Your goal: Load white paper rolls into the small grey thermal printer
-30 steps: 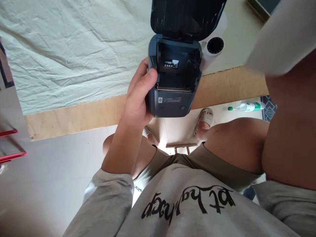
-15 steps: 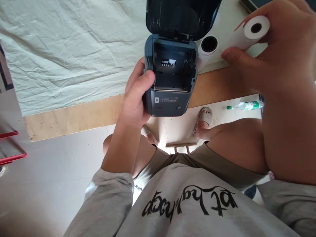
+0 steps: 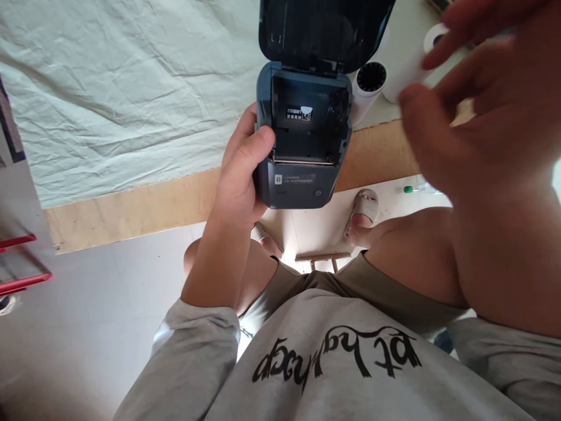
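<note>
My left hand (image 3: 240, 166) is closed around the left side of a dark blue portable label printer (image 3: 298, 190), thumb on its rim. The printer's black lid (image 3: 324, 35) stands raised, and its paper bay shows no roll inside. My right hand (image 3: 482, 111), slightly blurred, has its fingers apart, with nothing visibly held. Just beyond those fingers a white paper roll (image 3: 405, 73) stands on the table, partly hidden by them. A second white roll with a dark toothed core (image 3: 368, 96) stands beside the printer's right side.
A pale green cloth (image 3: 131, 88) covers the table, whose wooden edge (image 3: 131, 213) runs in front of me. Below are a green-capped bottle (image 3: 409, 189), partly hidden, and a wooden stool part (image 3: 322, 257). Red bars (image 3: 26, 283) stand at the far left.
My right hand has let go of the white paper roll, which now stands upright on the table. The fingers have spread. My left hand and the printer have barely moved.
</note>
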Motion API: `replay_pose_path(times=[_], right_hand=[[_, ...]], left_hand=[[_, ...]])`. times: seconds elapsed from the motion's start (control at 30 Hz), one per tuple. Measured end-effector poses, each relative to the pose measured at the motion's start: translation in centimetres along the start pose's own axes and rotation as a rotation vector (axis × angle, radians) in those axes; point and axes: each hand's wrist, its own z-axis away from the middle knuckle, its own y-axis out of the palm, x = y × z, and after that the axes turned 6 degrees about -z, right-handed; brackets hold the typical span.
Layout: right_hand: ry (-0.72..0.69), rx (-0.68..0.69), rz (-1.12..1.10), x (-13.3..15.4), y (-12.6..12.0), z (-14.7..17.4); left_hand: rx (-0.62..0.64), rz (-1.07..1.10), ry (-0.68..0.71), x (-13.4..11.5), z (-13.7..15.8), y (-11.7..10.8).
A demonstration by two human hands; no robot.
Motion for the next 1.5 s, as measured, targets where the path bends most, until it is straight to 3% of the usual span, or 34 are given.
replay_pose_path(times=[0.07, 0.17, 0.47, 0.77, 1.0, 1.3, 1.4, 1.5], right_hand=[[-0.066, 0.113, 0.109, 0.2, 0.6, 0.0], [-0.054, 0.206, 0.171, 0.1, 1.5, -0.5], [-0.063, 0.140, 0.163, -0.7, 2.1, -1.2], [-0.107, 0.283, 0.152, -0.4, 1.3, 0.0], [-0.123, 0.259, 0.210, -1.1, 1.8, 0.2], [-0.064, 0.206, 0.033, -0.3, 1.0, 0.7], [-0.098, 0.274, -0.037, -0.6, 0.8, 0.8], [-0.101, 0.360, 0.054, -0.8, 0.6, 1.0]], left_hand=[[-0.009, 0.002, 0.005, 0.0, 0.0, 0.0], [-0.013, -0.002, 0.013, 0.1, 0.0, 0.1], [-0.025, -0.009, 0.023, 0.1, 0.0, 0.2], [-0.001, -0.008, 0.007, 0.0, 0.1, 0.0], [-0.001, -0.008, -0.006, -0.1, 0.1, 0.0], [-0.022, -0.035, -0.006, 0.0, 0.1, 0.1], [-0.019, -0.036, -0.014, -0.1, 0.1, 0.2], [-0.018, -0.012, 0.001, -0.1, 0.1, 0.3]])
